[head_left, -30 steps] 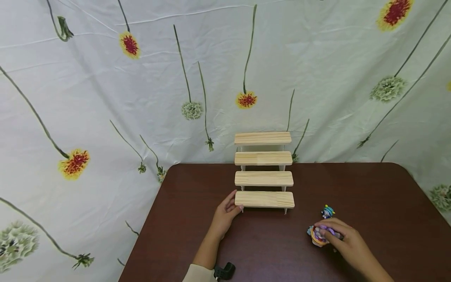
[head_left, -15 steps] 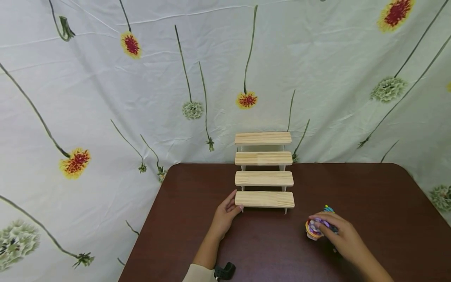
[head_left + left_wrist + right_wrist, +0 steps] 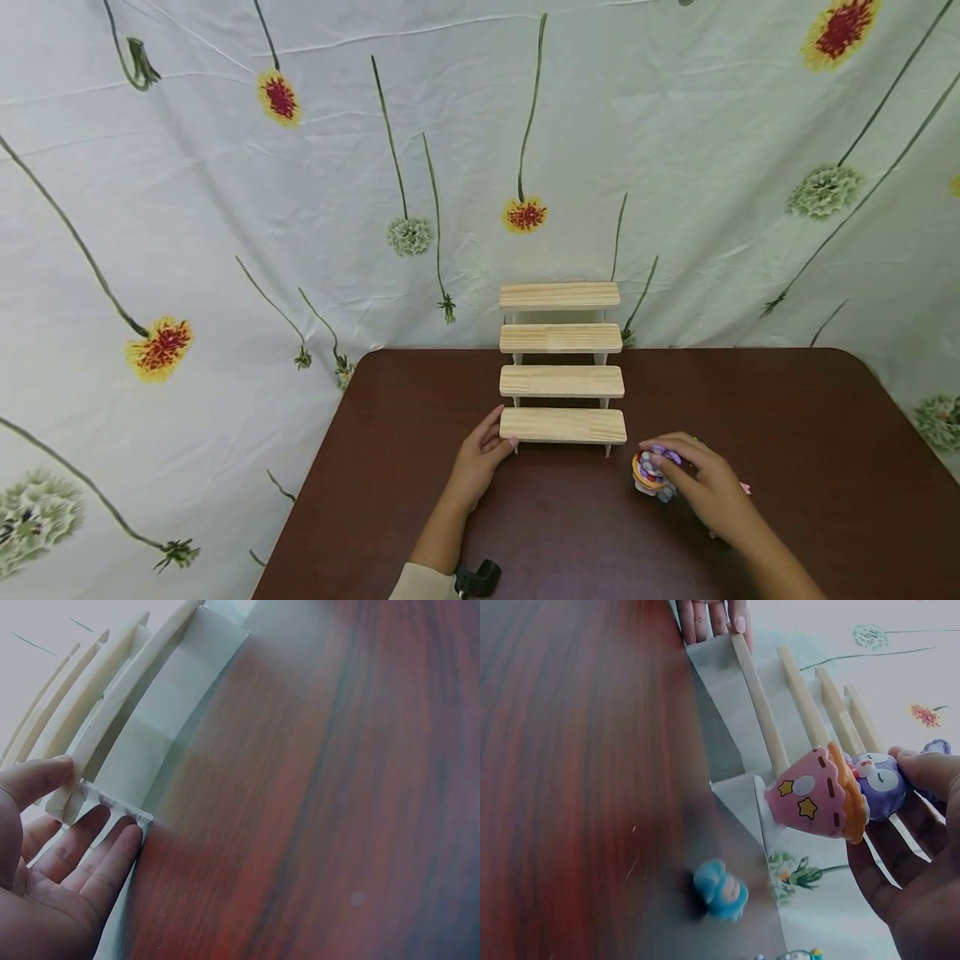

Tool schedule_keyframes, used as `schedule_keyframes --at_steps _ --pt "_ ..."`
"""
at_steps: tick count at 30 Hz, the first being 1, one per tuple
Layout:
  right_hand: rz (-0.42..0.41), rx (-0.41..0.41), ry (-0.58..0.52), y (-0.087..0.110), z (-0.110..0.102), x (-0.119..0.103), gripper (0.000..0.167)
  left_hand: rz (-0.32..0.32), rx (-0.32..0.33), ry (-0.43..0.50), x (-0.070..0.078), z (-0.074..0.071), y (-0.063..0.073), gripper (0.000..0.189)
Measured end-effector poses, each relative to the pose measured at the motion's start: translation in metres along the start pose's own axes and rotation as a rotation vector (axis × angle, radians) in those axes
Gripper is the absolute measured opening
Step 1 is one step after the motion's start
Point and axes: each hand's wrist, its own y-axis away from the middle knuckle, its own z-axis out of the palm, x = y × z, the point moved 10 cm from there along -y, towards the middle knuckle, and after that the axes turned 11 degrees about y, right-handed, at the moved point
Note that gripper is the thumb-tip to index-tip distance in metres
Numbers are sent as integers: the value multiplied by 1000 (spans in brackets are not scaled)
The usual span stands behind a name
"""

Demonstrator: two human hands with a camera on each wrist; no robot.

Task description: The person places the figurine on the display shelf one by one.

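A four-tier display stand [image 3: 562,425] with pale wooden shelves stands at the table's far side. At the left end of its lowest shelf, my left hand [image 3: 477,462] holds on, thumb on the board and fingers by the clear leg in the left wrist view. To the stand's right, my right hand [image 3: 701,483] pinches a toy figurine [image 3: 817,791]. This is a purple character sitting in a pink, star-marked cup with an orange rim. The cup appears above the table in the right wrist view. Below it sits a small blue figurine [image 3: 720,891], blurred.
Another figurine [image 3: 802,955] is cut off at the right wrist view's bottom edge. A pink bit [image 3: 746,488] of something shows beyond my right hand, mostly hidden. Behind the dark red-brown table [image 3: 390,467] hangs a flower-printed cloth [image 3: 337,167].
My right hand has carried the cup figurine leftward and slightly away from me, closer to the stand, uncovering the blue figurine beside it. My left hand keeps its place on the stand.
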Motion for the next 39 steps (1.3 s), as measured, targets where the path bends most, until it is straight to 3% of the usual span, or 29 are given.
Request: schedule_keyframes --at_steps 18,29,39 --pt "-59 9 -78 -27 10 -21 23 -9 2 1 -2 -1 0 70" --pt "-12 -15 -138 -40 17 -24 25 -2 4 3 -2 0 -1 69" --pt "-47 24 -138 -56 26 -32 23 -2 8 0 -2 0 -1 70"
